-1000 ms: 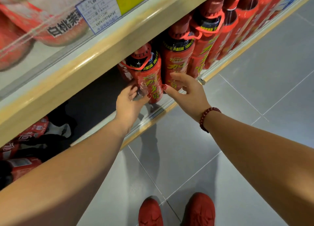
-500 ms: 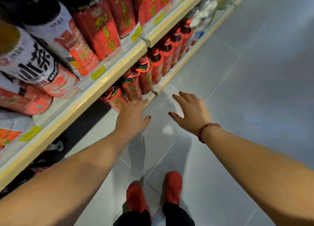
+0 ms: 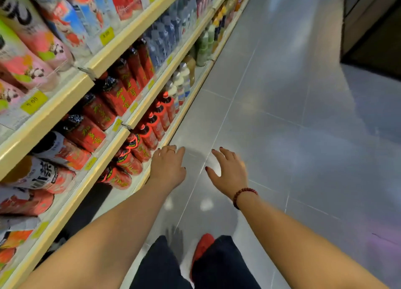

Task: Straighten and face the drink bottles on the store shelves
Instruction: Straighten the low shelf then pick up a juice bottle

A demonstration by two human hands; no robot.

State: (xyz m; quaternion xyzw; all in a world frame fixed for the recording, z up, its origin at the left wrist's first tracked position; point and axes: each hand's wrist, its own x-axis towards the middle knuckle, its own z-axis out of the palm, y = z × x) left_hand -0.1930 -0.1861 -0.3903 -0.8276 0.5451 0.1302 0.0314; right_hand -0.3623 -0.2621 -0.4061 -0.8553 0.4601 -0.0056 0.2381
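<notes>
A row of red drink bottles with red caps stands along the bottom shelf on the left. Larger red bottles fill the shelf above, and pink and blue bottles sit on the top one. My left hand hovers just off the bottom shelf's front edge, fingers spread, holding nothing. My right hand, with a red bead bracelet on the wrist, floats over the floor to its right, fingers apart and empty. Neither hand touches a bottle.
The wooden-edged shelves run away along the left with yellow price tags. White, green and orange bottles stand farther down. Grey tiled floor stretches to the right. A dark counter stands at the far right. My red shoe shows below.
Both hands have let go of the red bottle on the bottom shelf and pulled back over the floor. My view has risen and swung along the aisle, showing more shelves.
</notes>
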